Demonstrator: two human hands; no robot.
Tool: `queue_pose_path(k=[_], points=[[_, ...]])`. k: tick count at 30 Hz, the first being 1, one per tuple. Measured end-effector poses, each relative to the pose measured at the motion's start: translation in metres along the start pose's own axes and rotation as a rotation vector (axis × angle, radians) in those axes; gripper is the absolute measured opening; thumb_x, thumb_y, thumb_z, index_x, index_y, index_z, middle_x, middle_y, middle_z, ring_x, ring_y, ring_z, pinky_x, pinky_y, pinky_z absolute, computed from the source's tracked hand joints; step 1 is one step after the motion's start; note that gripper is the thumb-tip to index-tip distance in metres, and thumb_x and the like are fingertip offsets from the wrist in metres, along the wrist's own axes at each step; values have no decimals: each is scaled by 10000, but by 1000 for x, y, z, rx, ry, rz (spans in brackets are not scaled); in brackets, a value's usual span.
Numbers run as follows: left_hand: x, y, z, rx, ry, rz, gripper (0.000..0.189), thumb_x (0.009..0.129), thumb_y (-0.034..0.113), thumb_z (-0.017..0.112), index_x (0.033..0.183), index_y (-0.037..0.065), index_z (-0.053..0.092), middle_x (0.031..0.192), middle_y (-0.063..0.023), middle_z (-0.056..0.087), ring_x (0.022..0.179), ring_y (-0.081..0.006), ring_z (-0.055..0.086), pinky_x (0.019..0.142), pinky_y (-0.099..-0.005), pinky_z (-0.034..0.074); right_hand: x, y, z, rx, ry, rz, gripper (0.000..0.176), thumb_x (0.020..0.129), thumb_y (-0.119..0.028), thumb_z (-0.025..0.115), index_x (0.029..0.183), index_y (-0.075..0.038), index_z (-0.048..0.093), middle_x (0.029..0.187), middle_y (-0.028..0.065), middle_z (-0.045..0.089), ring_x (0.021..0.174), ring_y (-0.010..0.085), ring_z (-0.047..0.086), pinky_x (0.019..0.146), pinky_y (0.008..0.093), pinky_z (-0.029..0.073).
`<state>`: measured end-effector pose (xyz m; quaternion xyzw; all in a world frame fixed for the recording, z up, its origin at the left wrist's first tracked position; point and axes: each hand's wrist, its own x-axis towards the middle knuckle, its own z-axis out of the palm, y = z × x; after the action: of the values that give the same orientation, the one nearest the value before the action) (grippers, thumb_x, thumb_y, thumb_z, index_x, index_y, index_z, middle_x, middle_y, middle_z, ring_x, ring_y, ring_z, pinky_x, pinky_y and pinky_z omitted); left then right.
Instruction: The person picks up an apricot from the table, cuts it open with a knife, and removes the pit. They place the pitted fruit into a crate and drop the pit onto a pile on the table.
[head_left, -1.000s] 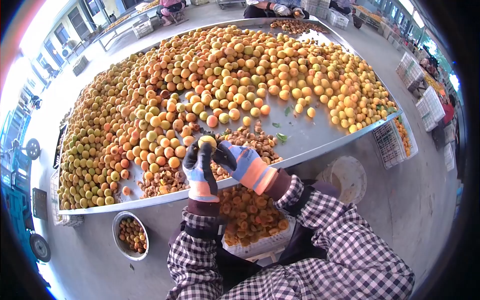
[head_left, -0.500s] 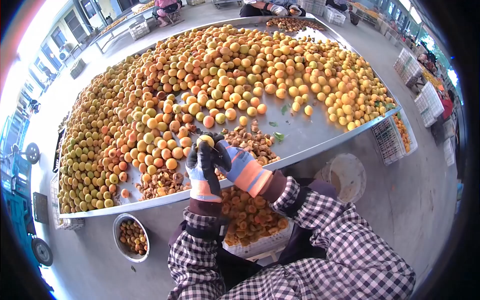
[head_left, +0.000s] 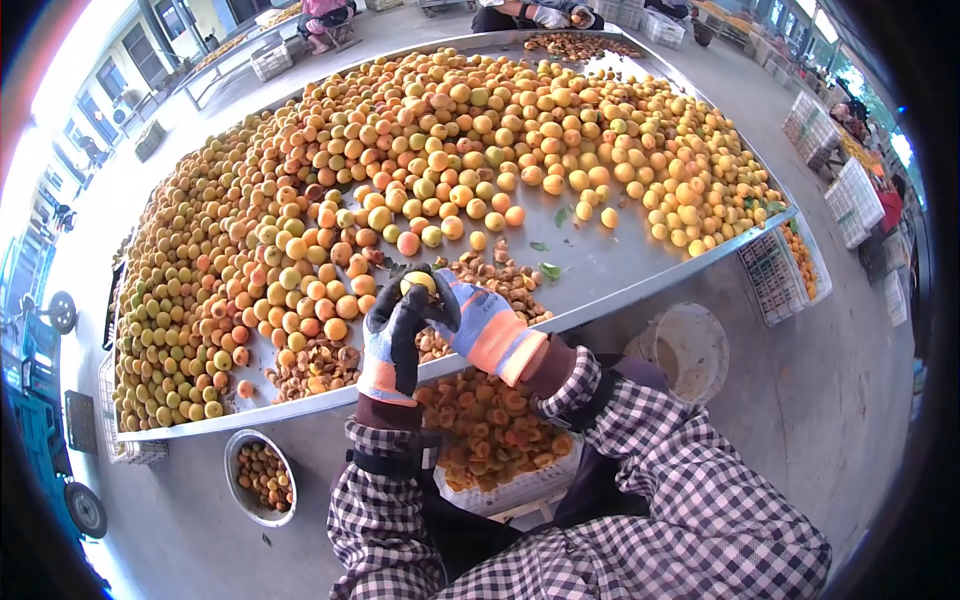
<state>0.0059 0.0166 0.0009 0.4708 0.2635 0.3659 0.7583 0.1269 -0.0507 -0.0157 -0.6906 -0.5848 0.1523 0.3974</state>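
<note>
Both gloved hands meet over the near edge of a metal table (head_left: 600, 255). My left hand (head_left: 390, 335) is closed on a yellow apricot (head_left: 418, 283), which shows at the fingertips. My right hand (head_left: 475, 312) presses against the same apricot from the right, its fingers bent around it. Whether a tool is hidden between the hands I cannot make out. Brown pits (head_left: 515, 285) lie in a heap just beyond my right hand, and another brown heap (head_left: 315, 370) is left of my left hand. Below my wrists stands a crate of opened apricots (head_left: 490, 430).
Whole apricots (head_left: 300, 215) cover much of the table. On the floor are a basin of fruit (head_left: 266, 478) at left and a pale bucket (head_left: 690, 350) at right. A white crate (head_left: 775, 275) stands by the table's right corner. Across the table, another person's gloved hands (head_left: 560, 17) handle fruit.
Both hands have shifted slightly left and down with the apricot, which shows more of its yellow side. The whole view has moved a little.
</note>
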Motion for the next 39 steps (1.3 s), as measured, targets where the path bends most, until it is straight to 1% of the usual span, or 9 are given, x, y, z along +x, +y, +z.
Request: queue_pose_path(k=[6,12,19,22,25,32,34,36,39], points=[[6,-5,-14,115,-65,109,366,844,108,604,1166,-62,565,982,-100,640,794,-169,640,731,-283,539,-2,4,-2,126,-51,-30,447,830,-195,636,1204,-13,473,1050,215,582,982,361,589,808,392,497],[6,-10,-18,23,-64,91,396,743,32,671,1120,-62,595,1021,-100,644,914,-179,628,828,-293,514,-1,19,13,85,-62,-102,586,838,-251,632,1306,16,403,1058,246,607,983,392,586,817,426,482],[-1,-8,-21,42,-13,103,420,727,27,526,1136,-48,585,1039,-95,632,902,-176,623,787,-290,523,-1,7,4,189,-81,-92,559,806,-165,665,1281,12,430,1043,248,610,986,390,591,831,411,479],[-3,-10,-27,69,-22,93,439,744,56,511,1168,-44,560,1056,-106,623,897,-187,628,744,-301,537,6,0,-7,462,-34,-233,436,830,-103,653,1219,12,496,969,160,645,899,273,635,792,333,485],[-3,-8,-30,94,-38,46,465,757,67,512,1208,-40,530,1091,-119,612,898,-194,633,736,-302,538,8,-13,-34,873,-279,143,252,911,-100,595,1141,-2,564,863,-8,576,773,49,488,683,208,440],[4,-12,-28,165,-152,80,359,859,115,627,1182,-24,557,1115,-96,627,971,-166,620,831,-283,508,7,-1,-46,893,-503,254,310,918,-173,600,1200,-50,563,749,-49,534,664,24,447,558,181,368],[2,-7,-20,186,-144,101,350,862,140,638,1167,-14,564,1071,-84,637,938,-156,625,798,-273,512,11,0,-47,771,-469,233,288,899,-146,626,1166,-48,583,758,-49,559,672,24,467,567,191,383],[-1,-5,-14,188,-42,16,306,848,171,642,1090,-12,606,965,-68,649,813,-129,624,714,-230,493,17,10,-38,646,-153,4,246,875,-96,648,1113,-50,610,784,-45,587,698,30,509,594,191,411],[-6,-4,-1,112,-52,-60,327,870,188,610,1127,-7,562,947,-84,633,715,-129,614,560,-216,445,20,2,-50,1071,203,68,139,867,-51,626,1006,-46,619,766,-17,604,669,38,549,595,180,441]])
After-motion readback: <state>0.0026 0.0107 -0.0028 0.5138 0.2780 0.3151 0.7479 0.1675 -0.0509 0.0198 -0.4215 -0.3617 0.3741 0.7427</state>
